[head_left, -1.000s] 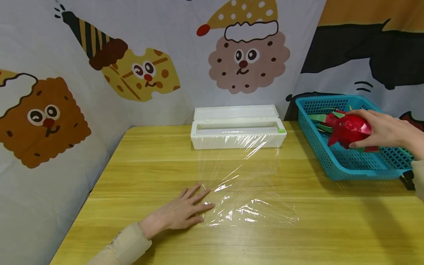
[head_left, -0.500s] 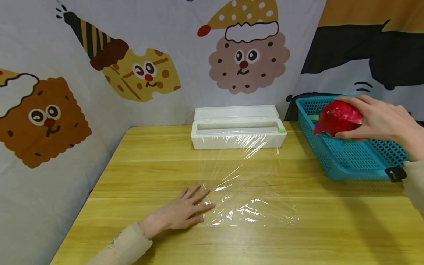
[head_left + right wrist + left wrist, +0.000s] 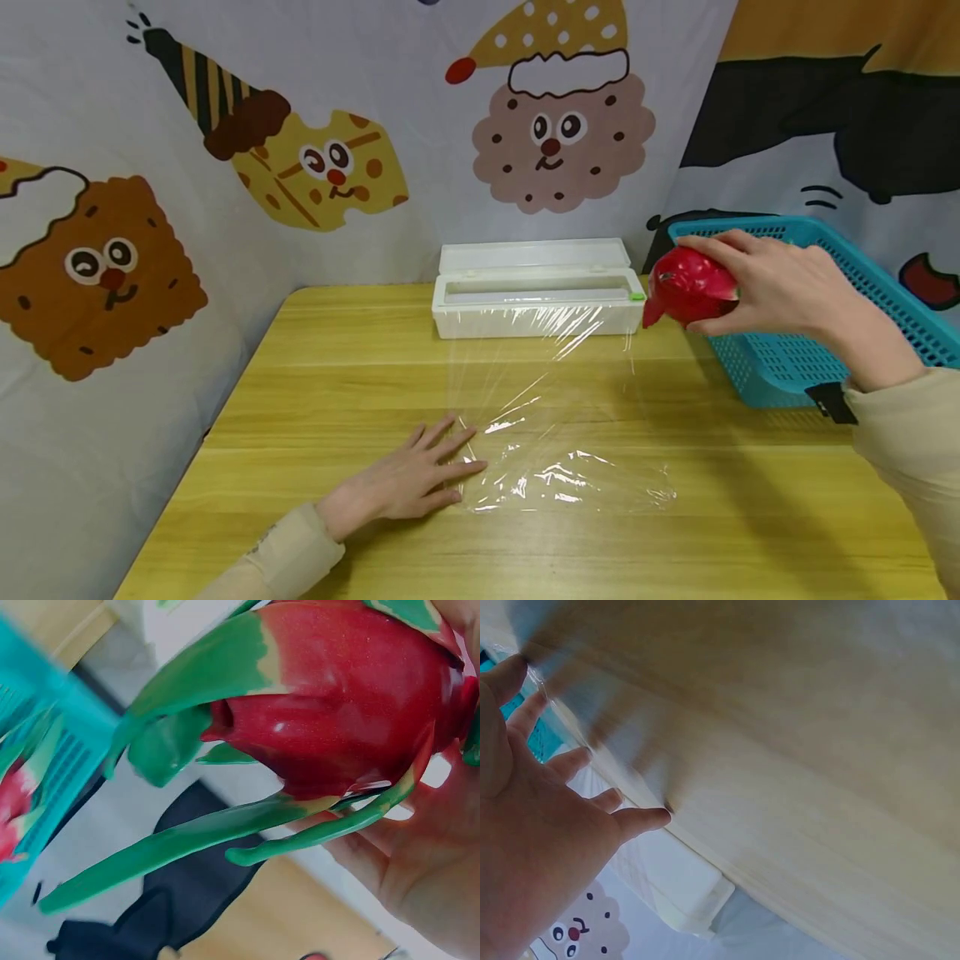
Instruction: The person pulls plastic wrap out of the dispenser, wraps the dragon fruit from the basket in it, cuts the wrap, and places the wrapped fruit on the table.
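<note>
My right hand [image 3: 780, 283] grips a red dragon fruit [image 3: 690, 285] in the air, over the left rim of the blue basket [image 3: 772, 392]. In the right wrist view the dragon fruit [image 3: 352, 697] shows long green scales pointing away from the palm. Fingers spread, my left hand [image 3: 408, 475] presses on the left edge of a sheet of clear cling film [image 3: 555, 417] lying on the table. The film runs out of a white cling film box [image 3: 540, 321] at the back, whose lid [image 3: 532, 255] stands up. In the left wrist view the left hand's fingertips [image 3: 660, 817] touch the tabletop.
Another dragon fruit [image 3: 15, 802] lies in the basket, partly seen in the right wrist view. The wooden table [image 3: 337, 367] meets a cloth backdrop [image 3: 420, 167] with cartoon biscuits. A green slider [image 3: 637, 297] sits at the box's right end. A black strap [image 3: 828, 402] shows by the right wrist.
My right hand has lifted the dragon fruit out of the basket and carried it left, towards the cling film box. The left hand and the film have stayed in place.
</note>
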`<control>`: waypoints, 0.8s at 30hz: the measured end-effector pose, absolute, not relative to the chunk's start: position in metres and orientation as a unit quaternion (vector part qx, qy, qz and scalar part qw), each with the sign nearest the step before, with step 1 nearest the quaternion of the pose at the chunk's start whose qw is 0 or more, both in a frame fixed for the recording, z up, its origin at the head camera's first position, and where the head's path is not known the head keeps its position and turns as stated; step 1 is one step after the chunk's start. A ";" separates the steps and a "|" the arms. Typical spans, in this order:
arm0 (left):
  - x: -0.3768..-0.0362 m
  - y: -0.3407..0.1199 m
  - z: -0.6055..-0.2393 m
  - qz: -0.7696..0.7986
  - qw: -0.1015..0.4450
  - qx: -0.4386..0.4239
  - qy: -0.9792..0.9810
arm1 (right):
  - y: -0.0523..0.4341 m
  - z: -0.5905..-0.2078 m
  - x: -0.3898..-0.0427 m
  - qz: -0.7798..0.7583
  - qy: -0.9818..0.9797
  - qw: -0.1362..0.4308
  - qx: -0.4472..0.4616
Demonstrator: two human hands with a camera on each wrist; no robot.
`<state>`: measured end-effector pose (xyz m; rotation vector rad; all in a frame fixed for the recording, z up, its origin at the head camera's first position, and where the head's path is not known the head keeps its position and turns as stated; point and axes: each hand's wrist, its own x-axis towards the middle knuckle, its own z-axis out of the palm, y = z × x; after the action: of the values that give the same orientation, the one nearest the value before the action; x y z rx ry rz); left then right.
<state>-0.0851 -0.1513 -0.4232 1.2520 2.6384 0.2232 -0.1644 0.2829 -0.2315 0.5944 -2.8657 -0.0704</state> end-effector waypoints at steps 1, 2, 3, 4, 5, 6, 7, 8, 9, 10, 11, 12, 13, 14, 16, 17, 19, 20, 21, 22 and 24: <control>-0.085 -0.151 -0.423 0.076 0.106 0.425 0.896 | 0.277 -0.233 -0.162 -0.024 -0.971 0.107 0.210; -0.085 -0.151 -0.423 0.077 0.106 0.425 0.896 | 0.271 -0.234 -0.160 -0.024 -0.970 0.107 0.217; -0.085 -0.152 -0.423 0.077 0.105 0.425 0.896 | 0.264 -0.236 -0.159 -0.024 -0.969 0.104 0.223; -0.085 -0.152 -0.424 0.077 0.105 0.425 0.896 | 0.258 -0.238 -0.157 -0.023 -0.968 0.102 0.229; -0.085 -0.152 -0.424 0.077 0.105 0.424 0.896 | 0.252 -0.241 -0.156 -0.024 -0.966 0.101 0.237; -0.085 -0.152 -0.424 0.077 0.104 0.425 0.896 | 0.245 -0.244 -0.155 -0.023 -0.964 0.097 0.246; -0.085 -0.152 -0.424 0.076 0.104 0.425 0.896 | 0.239 -0.247 -0.154 -0.023 -0.962 0.096 0.255; -0.085 -0.152 -0.424 0.076 0.104 0.426 0.896 | 0.233 -0.250 -0.153 -0.023 -0.960 0.094 0.263; -0.085 -0.152 -0.424 0.077 0.103 0.426 0.896 | 0.227 -0.254 -0.152 -0.023 -0.958 0.091 0.272; -0.085 -0.152 -0.424 0.076 0.103 0.426 0.895 | 0.221 -0.258 -0.151 -0.022 -0.955 0.090 0.280; -0.085 -0.152 -0.424 0.076 0.102 0.427 0.895 | 0.215 -0.262 -0.151 -0.022 -0.953 0.088 0.289; -0.085 -0.152 -0.423 0.075 0.102 0.428 0.895 | 0.209 -0.267 -0.151 -0.021 -0.952 0.085 0.295; -0.085 -0.152 -0.423 0.074 0.101 0.428 0.895 | 0.203 -0.271 -0.151 -0.020 -0.950 0.085 0.301; -0.085 -0.152 -0.423 0.073 0.100 0.429 0.895 | 0.198 -0.276 -0.150 -0.019 -0.949 0.083 0.305; -0.085 -0.152 -0.423 0.069 0.100 0.429 0.895 | 0.186 -0.285 -0.149 -0.014 -0.947 0.077 0.311; -0.084 -0.152 -0.423 0.068 0.100 0.428 0.896 | 0.181 -0.289 -0.149 -0.012 -0.947 0.072 0.314; -0.084 -0.152 -0.423 0.067 0.101 0.427 0.896 | 0.171 -0.296 -0.147 -0.006 -0.945 0.062 0.322; -0.084 -0.151 -0.423 0.067 0.101 0.427 0.896 | 0.166 -0.300 -0.145 -0.003 -0.944 0.055 0.324; -0.084 -0.151 -0.423 0.066 0.101 0.427 0.896 | 0.162 -0.303 -0.145 -0.002 -0.943 0.050 0.328; -0.084 -0.151 -0.423 0.065 0.101 0.427 0.896 | 0.158 -0.306 -0.144 -0.003 -0.942 0.045 0.333; -0.084 -0.151 -0.423 0.063 0.101 0.427 0.896 | 0.151 -0.312 -0.142 -0.005 -0.938 0.038 0.343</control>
<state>-0.0841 -0.1513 -0.4227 1.2617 2.6486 0.1874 -0.1423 0.1508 -0.3116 1.0534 -2.8797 -0.0159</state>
